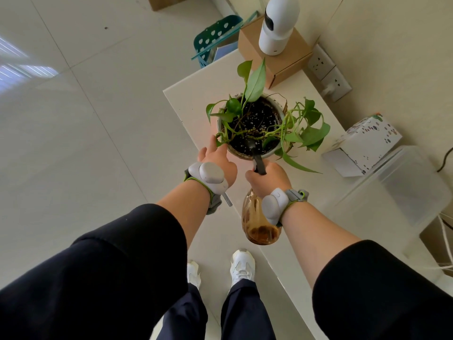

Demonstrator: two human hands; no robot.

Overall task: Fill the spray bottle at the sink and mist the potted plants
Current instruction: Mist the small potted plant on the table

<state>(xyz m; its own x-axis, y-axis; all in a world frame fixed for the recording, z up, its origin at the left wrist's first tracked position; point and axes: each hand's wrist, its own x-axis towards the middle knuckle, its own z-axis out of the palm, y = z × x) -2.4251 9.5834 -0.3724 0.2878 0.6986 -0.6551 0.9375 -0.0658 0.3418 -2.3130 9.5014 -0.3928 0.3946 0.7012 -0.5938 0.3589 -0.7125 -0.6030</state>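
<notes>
A potted plant (255,123) with green trailing leaves and dark soil stands in a pale round pot on a white table (186,99). My right hand (267,180) grips the black spray head of an amber spray bottle (257,227). The nozzle points into the pot over the soil, and the bottle body hangs below my wrist. My left hand (215,160) rests against the pot's near left side, fingers extended along its rim.
A cardboard box (282,65) with a white camera (279,23) on top stands behind the pot. A patterned white box (362,146) and a clear plastic bin (402,190) lie to the right. A teal basket (215,38) sits on the floor beyond the table.
</notes>
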